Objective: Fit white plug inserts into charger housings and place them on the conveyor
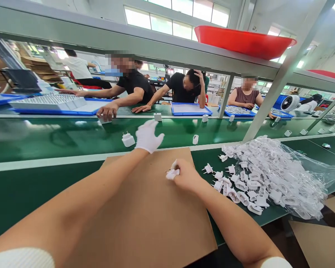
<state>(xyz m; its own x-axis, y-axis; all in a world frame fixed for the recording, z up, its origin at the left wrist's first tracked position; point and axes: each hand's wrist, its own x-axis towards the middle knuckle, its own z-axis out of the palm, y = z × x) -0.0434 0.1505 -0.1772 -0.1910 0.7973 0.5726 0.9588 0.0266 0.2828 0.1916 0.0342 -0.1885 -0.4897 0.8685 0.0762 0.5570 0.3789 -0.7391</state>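
Observation:
My left hand (149,137), in a white glove, reaches over the green conveyor belt with its thumb apart from the fingers. Just left of it stands a white charger (128,139) with two pins pointing up; a narrow gap seems to lie between them. My bare right hand (185,174) is closed on a white plug piece (172,174), its pins pointing left, above the brown cardboard sheet (145,219). Right of that hand, loose white plug pieces (241,186) lie heaped on the green table, spilling from a clear plastic bag (284,171).
More white chargers (195,139) stand along the belt (72,139). Across it sit several co-workers with blue trays (191,109); one person's hand (108,112) touches a charger. A metal post (279,80) rises at right, and a red basin (242,41) rests on the overhead shelf.

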